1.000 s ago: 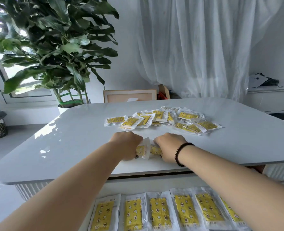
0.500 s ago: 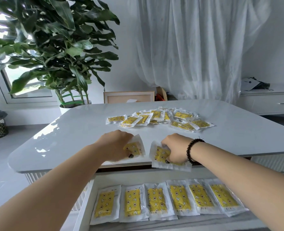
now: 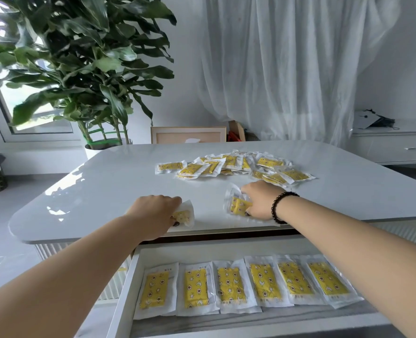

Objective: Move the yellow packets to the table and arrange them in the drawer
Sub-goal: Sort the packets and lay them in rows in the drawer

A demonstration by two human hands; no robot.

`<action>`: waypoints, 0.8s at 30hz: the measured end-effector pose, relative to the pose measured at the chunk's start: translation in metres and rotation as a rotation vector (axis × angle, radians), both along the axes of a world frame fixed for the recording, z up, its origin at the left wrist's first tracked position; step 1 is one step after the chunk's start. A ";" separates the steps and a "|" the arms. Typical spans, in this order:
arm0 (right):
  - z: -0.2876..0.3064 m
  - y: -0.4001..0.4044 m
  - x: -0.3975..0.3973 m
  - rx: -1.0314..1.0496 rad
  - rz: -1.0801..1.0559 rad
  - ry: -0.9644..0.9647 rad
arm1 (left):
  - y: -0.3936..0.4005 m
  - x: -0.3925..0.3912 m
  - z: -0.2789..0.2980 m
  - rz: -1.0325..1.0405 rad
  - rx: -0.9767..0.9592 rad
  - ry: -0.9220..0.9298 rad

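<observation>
White glossy table (image 3: 119, 181) with rounded corners — a loose heap of yellow packets (image 3: 236, 165) sprawls across its far middle, overlapping one another. Below its near edge, the open drawer (image 3: 126, 289) — six packets (image 3: 241, 286) side by side in one row.

Six yellow packets (image 3: 241, 286) are counted in the drawer (image 3: 124, 289), one in each of two hands; the loose pile (image 3: 233, 164) on the table (image 3: 119, 181) cannot be counted.

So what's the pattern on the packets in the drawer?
Yellow with small stars, moons and flowers, inside clear wrappers; the head view shows it.
</observation>
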State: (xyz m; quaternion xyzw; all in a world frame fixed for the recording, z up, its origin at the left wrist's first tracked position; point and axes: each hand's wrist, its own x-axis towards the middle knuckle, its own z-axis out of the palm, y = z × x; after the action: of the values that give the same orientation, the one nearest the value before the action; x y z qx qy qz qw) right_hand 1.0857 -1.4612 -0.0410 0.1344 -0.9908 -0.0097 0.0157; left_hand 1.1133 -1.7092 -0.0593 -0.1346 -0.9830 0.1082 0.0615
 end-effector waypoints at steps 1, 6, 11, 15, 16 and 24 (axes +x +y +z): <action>0.002 0.002 0.000 -0.039 -0.002 0.001 | 0.001 0.000 0.000 -0.012 0.008 0.000; 0.010 0.024 0.016 -0.248 0.003 0.040 | 0.013 0.006 0.000 -0.089 0.075 -0.001; 0.012 0.065 0.048 -0.388 -0.030 0.231 | 0.013 0.013 -0.001 -0.125 0.094 0.038; -0.014 0.097 0.064 -0.376 -0.109 0.110 | 0.004 0.020 -0.002 -0.138 0.146 0.039; -0.023 0.103 0.065 -0.338 -0.130 0.062 | 0.004 0.023 -0.002 -0.137 0.160 0.039; -0.100 0.162 0.034 -0.028 -0.533 -0.195 | 0.019 0.037 -0.013 -0.125 0.555 -0.103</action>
State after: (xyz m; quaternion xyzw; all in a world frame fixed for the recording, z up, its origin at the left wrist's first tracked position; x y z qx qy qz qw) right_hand 1.1198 -1.2993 -0.1411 -0.1307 -0.9880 0.0131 -0.0810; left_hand 1.1499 -1.6900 -0.0722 -0.1783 -0.9667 -0.1762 0.0525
